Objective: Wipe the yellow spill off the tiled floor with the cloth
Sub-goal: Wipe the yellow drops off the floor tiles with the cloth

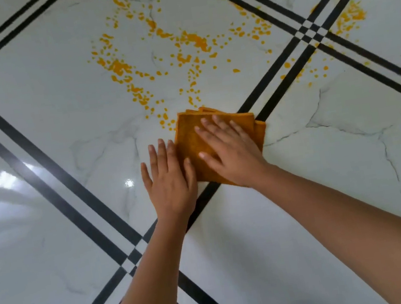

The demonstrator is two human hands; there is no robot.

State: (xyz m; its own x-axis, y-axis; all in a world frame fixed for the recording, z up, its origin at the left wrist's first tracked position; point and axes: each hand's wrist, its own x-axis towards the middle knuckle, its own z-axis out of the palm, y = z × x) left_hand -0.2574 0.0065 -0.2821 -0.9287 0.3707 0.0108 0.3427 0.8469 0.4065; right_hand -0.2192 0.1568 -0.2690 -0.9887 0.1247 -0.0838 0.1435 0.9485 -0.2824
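Observation:
A folded orange cloth [189,137] lies flat on the white marble-look tiled floor [57,108]. My right hand [230,152] presses flat on top of the cloth, fingers spread. Flat on the tile beside the cloth's left edge rests my left hand [169,179], its thumb side touching or overlapping the cloth. The yellow spill [186,47] spreads as many drops and smears across the tile beyond the cloth, reaching down to the cloth's far edge. More yellow splatter [350,14] lies on the tiles at the upper right.
Double black stripes [49,174] cross the floor diagonally and meet in checkered joints [308,30] at the upper right and another at the lower middle. Bright window glare reflects off the glossy tile on the left.

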